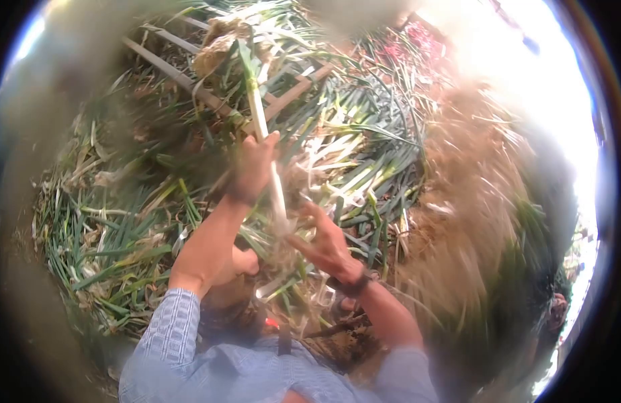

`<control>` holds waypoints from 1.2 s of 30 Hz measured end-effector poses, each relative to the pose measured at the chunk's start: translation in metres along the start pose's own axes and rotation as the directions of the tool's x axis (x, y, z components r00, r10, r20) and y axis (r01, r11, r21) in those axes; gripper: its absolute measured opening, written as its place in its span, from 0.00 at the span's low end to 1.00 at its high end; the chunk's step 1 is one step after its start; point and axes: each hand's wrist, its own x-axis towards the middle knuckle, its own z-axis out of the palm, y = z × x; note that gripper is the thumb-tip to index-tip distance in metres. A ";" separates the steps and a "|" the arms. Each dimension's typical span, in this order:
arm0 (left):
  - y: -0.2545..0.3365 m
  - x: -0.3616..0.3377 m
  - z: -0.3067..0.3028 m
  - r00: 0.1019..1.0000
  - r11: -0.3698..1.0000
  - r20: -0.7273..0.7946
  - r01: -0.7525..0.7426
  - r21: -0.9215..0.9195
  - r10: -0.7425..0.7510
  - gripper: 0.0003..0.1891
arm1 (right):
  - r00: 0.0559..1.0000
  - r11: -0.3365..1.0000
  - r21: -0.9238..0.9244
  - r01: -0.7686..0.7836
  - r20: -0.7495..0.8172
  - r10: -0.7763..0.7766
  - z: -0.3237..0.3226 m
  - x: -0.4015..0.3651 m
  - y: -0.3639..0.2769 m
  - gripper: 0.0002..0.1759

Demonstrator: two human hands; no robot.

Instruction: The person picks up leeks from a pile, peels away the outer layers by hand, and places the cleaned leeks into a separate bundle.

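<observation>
Leek (258,121), long, straight, white-shafted and green-topped, slants away from the person's body in midair, above the litter. Nearest are two blue-and-white patterned sleeves (170,326); past them, one dark wristband (350,285) sits on the right wrist. The right hand (327,247) is beside the root end, its fingers apart; blur hides whether they touch it. Farther up, the left hand (254,164) has its fingers clamped round the white shaft. Only that grip clearly carries the weight, so a loose hold could let the shaft swivel or slip, while a hard tug at the root end could snap it or tear its skin. One leek is held, by one of two hands. Around and beyond lie green-and-white loose leeks (384,158), tangled and too many to count; their leaves could snag the held one's top if it swings. To the right is one blurred heap of brown, stringy roots and green leaves (468,195). Farthest, pale flat wooden bars (166,67), at least three, cross among the leaves.
</observation>
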 end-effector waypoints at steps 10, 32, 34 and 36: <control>0.087 -0.082 0.010 0.997 0.963 0.068 -0.015 -0.267 0.035 0.11 | 0.864 0.869 -0.351 -0.349 0.238 0.443 0.014 -0.014 0.361 0.12; 0.010 -0.089 0.095 0.808 0.803 0.133 0.588 -0.097 -0.575 0.03 | 0.592 0.087 0.827 -0.556 0.320 0.740 0.050 0.180 0.448 0.16; 0.010 -0.094 0.099 0.804 0.801 0.122 0.593 -0.083 -0.582 0.04 | 0.653 0.268 0.830 -0.490 0.147 0.743 0.084 0.182 0.482 0.14; 0.010 -0.102 0.098 0.807 0.806 0.132 0.587 -0.078 -0.575 0.05 | 0.572 0.416 0.753 -0.510 -0.065 0.817 0.117 0.185 0.510 0.14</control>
